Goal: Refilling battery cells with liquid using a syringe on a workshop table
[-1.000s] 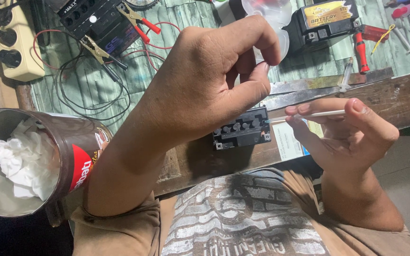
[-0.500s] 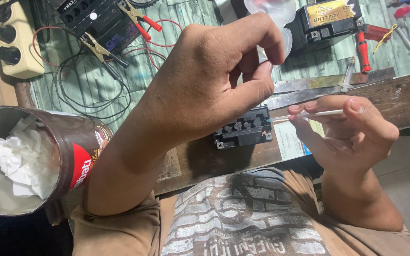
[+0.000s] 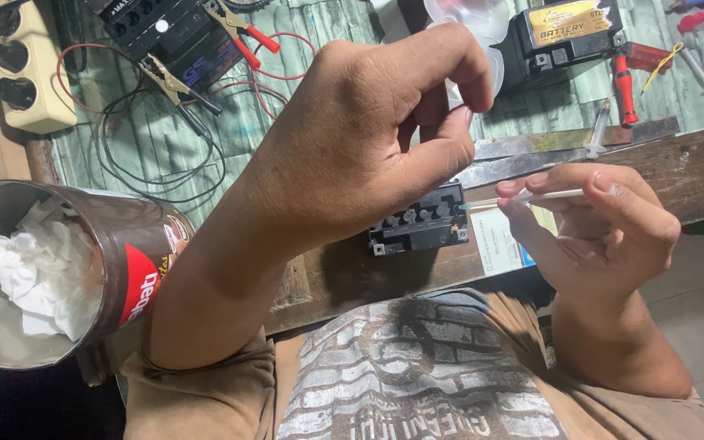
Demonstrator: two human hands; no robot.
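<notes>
My left hand is raised above the bench with its back to the camera. Its fingers are curled and thumb and forefinger nearly meet; whether anything sits between them is hidden. My right hand pinches a thin white stick held level. The stick's tip points left and reaches the right end of a small black battery. That battery lies on the brown wooden bench edge, and its top shows a row of round ports.
At my left stands an open metal can stuffed with white tissue. Further back are a power strip, a black battery with clip leads, a yellow-labelled battery, a red screwdriver, a syringe and a translucent plastic piece.
My right hand and the white stick have crept slightly to the left. My left thumb and forefinger have shifted a little; the rest stays put.
</notes>
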